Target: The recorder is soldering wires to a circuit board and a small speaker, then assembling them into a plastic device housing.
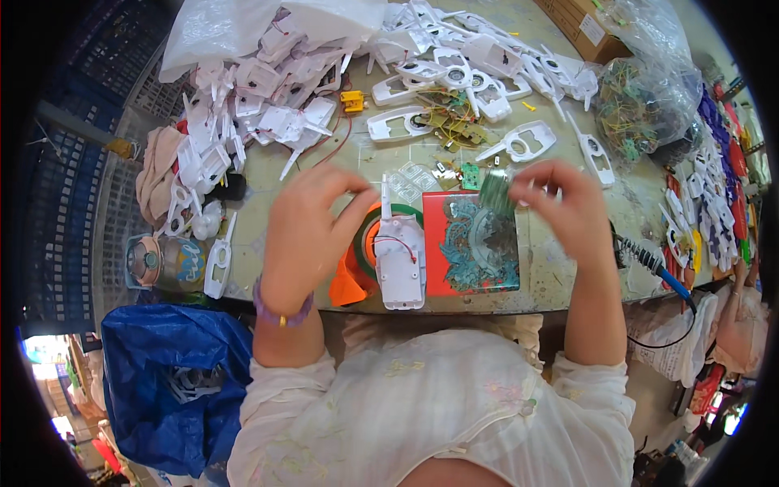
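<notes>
The right hand (568, 207) is pinching a small green piece (497, 193) by its right side, thumb and forefinger curving in and leaving little room between their tips. The piece is blurring, so its details are not showing, but it is looking flat and striped; it is overlapping the top edge of a red booklet (439, 260) with a turquoise ornament. The left hand (312, 219) is arching just beside the white post (385, 199) of a housing, thumb and forefinger almost meeting; whether they are holding anything, I cannot tell. The white housing (402, 280) is lying between the hands, left of the booklet, its post pointing away from the person and its screw-holed inside facing up. A thin red wire (396, 239) is looping across it, and a green and orange ring (363, 243) is showing from underneath
</notes>
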`<state>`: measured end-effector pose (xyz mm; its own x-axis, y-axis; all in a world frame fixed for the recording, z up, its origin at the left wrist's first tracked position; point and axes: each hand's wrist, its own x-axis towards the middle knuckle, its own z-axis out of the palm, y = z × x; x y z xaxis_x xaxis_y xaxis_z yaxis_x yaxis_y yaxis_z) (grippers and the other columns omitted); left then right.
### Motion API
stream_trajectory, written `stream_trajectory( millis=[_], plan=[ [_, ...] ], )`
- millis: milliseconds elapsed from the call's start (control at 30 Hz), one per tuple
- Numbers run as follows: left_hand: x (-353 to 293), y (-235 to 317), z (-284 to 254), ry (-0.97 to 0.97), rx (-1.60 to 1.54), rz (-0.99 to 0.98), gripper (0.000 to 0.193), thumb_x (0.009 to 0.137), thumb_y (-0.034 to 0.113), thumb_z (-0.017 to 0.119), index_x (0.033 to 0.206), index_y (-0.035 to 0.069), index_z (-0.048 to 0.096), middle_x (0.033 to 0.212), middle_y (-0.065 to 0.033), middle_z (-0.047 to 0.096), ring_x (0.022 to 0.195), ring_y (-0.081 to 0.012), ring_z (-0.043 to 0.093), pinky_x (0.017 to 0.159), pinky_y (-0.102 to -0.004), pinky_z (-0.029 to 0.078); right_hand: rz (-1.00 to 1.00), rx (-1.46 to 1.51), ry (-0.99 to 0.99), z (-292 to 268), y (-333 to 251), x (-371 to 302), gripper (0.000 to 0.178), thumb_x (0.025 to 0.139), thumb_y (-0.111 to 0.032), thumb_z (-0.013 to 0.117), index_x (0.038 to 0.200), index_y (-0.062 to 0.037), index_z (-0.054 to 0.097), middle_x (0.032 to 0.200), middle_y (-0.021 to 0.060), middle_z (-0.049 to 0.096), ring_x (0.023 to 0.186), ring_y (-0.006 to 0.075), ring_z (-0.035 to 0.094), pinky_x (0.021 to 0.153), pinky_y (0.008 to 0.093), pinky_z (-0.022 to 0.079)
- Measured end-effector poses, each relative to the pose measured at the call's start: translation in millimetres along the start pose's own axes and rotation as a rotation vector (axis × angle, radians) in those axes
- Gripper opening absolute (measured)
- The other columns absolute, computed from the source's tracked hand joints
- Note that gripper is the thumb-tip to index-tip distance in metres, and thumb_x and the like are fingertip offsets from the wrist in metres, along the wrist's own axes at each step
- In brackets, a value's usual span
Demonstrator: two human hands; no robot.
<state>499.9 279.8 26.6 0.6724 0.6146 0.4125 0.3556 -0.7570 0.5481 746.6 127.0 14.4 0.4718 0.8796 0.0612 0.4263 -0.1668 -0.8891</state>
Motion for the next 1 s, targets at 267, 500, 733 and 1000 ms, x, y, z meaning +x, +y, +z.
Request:
stream_trajectory(
  millis=[267, 500, 733, 1000],
  plan=[
    [-60.2, 19.9, 35.9, -0.015, 0.097, -0.054, 0.024, 0.074, 0.030, 0.075, 0.075, 0.006, 0.071, 0.076, -0.0059, 0.060, 0.074, -0.0254, 0.053, 0.065, -0.0377, 0.039, -0.486, -0.260, -0.007, 27.6, 20.3, -30.4, 0.014, 0.078, -0.009, 0.071, 0.091, -0.0050, 0.070, 0.095, 0.0069, 0.066, 0.093, 0.0255, 0.056, 0.083, 0.0364, 0.044],
    [-51.0, 27.4, 56.7, 0.103, 0.320, -0.078, 0.030, 0.077, 0.036, 0.073, 0.086, 0.007, 0.072, 0.087, -0.0037, 0.063, 0.083, -0.0216, 0.054, 0.073, -0.0387, 0.035, -0.573, -0.206, 0.298, 34.8, 20.3, -51.5, 0.018, 0.080, -0.007, 0.068, 0.098, -0.0044, 0.068, 0.106, 0.0102, 0.064, 0.103, 0.0310, 0.054, 0.090, 0.0399, 0.043],
    [-50.1, 34.2, 64.7, 0.025, -0.423, -0.167, 0.010, 0.078, 0.007, 0.069, 0.088, 0.004, 0.069, 0.080, -0.0071, 0.068, 0.073, -0.0239, 0.064, 0.069, -0.0330, 0.047, -0.586, -0.198, 0.273, 41.4, 15.0, -65.8, 0.025, 0.070, 0.000, 0.073, 0.094, -0.0054, 0.068, 0.101, 0.0084, 0.065, 0.098, 0.0319, 0.057, 0.083, 0.0390, 0.047],
    [-46.2, 35.7, 68.1, -0.076, -0.466, -0.207, 0.010, 0.078, 0.006, 0.067, 0.087, 0.003, 0.066, 0.077, -0.0071, 0.066, 0.072, -0.0216, 0.062, 0.074, -0.0331, 0.041, -0.597, -0.246, 0.155, 60.4, -1.6, -51.5, 0.028, 0.070, -0.004, 0.074, 0.097, -0.0082, 0.068, 0.102, 0.0058, 0.063, 0.098, 0.0305, 0.055, 0.085, 0.0402, 0.043]
  ],
)
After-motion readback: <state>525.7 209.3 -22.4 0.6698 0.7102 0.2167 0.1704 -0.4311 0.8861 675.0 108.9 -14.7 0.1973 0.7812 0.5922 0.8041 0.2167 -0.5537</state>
